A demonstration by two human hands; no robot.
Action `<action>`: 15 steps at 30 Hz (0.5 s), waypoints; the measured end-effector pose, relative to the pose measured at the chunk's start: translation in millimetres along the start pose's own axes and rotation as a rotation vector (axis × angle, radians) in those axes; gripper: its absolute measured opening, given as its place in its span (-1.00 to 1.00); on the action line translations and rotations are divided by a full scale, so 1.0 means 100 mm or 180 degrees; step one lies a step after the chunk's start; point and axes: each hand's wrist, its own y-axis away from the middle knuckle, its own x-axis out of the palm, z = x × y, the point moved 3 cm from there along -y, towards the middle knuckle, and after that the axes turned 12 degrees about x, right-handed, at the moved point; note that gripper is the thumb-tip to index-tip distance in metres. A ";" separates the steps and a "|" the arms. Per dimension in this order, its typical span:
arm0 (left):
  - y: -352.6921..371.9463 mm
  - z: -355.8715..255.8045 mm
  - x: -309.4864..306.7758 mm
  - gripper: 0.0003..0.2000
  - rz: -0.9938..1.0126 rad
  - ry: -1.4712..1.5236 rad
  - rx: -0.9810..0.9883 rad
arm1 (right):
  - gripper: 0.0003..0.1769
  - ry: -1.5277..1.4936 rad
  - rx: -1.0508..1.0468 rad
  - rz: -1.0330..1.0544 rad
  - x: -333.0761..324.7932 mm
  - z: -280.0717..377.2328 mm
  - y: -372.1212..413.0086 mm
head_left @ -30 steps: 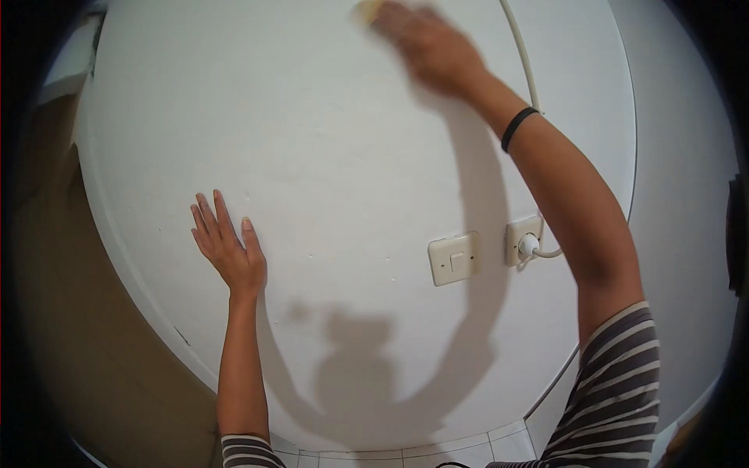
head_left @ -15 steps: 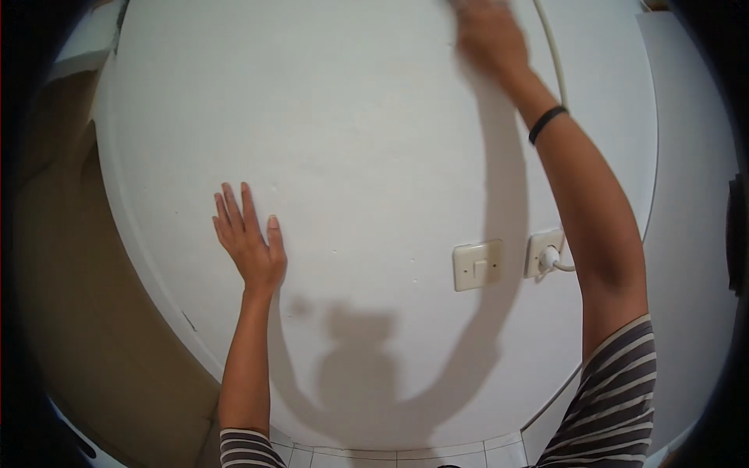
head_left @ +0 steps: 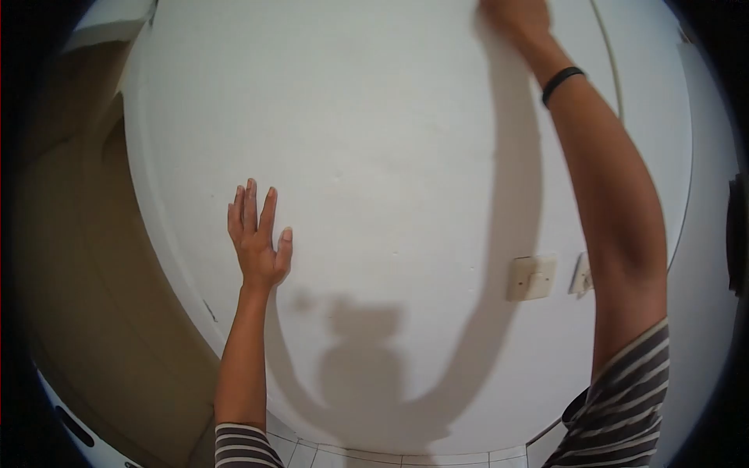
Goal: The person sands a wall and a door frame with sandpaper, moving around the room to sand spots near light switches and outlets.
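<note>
My left hand (head_left: 261,246) lies flat against a white wall (head_left: 374,171), fingers up and slightly spread, holding nothing. High on the right, my right hand (head_left: 519,17) is raised close to the same wall and cut by the top edge of the view. Its fingers look curled in, but whatever they hold is out of sight. A black band (head_left: 562,84) circles the right wrist.
A light switch (head_left: 532,278) sits on the wall at lower right. A socket (head_left: 581,277) beside it is partly hidden by my right arm. A pale cable (head_left: 612,58) runs down the wall. Floor-level tiles (head_left: 374,459) show below, and a brown surface (head_left: 78,257) lies left.
The view has shifted, so the switch and socket appear further right. My right hand has moved up and right in the view, while my left hand stays on the wall.
</note>
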 end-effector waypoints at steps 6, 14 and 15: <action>-0.11 -0.09 -0.10 -0.38 0.0111 -0.0040 0.0219 | -0.59 -0.0444 -0.1130 0.0667 0.00 0.51 0.29; 0.14 0.59 -0.32 -0.36 0.0523 -0.0573 0.0108 | -0.56 -0.0240 0.0321 0.1887 0.26 0.30 0.14; 0.27 0.70 -0.33 -0.36 0.0489 -0.0553 0.0079 | -0.57 -0.0340 -0.0113 0.1108 0.51 0.11 0.01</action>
